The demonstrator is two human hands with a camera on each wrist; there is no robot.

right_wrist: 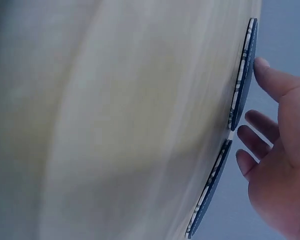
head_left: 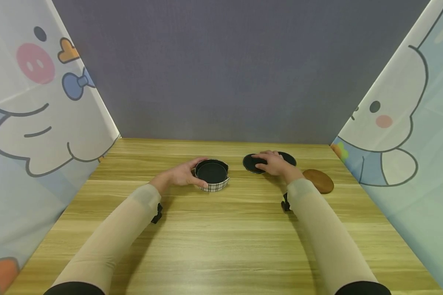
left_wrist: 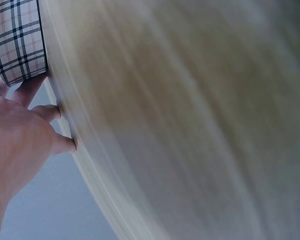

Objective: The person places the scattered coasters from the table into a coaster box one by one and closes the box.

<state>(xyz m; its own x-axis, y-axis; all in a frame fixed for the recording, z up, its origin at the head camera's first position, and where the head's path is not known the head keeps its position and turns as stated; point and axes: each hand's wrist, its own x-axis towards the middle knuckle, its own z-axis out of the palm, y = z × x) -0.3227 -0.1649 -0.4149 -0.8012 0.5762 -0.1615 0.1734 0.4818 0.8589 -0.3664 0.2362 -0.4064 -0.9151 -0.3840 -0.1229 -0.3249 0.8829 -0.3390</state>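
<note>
One big grey wall (head_left: 229,69) stands in front of me. On my left is a wall sheet (head_left: 22,135) with a white cartoon animal on it, and on my right is another wall sheet (head_left: 424,123) with a white one too. The wooden table (head_left: 221,237) comes next, with its light and dark stripes. Two pale sleeves (head_left: 107,241) reach across it, and they are mine.

My left hand (head_left: 181,174) holds the plaid holder (head_left: 215,187), with my thumb in front and my fingers bent around the back. My right hand (head_left: 277,165) is loose, with its fingers a bit bent, and it grips nothing. Its thumb and pointing finger are over the left black disc (head_left: 248,164) — I can't tell if they really touch it.

The plaid holder is round and sits on the table, left of all the discs. It is black inside. The brown disc (head_left: 318,180) lies flat near my right wrist. Both black discs lie flat too — the right black disc (head_left: 288,158) is partly under my hand. They have plaid edges. A little black gadget (head_left: 157,213) is on each wrist.
</note>
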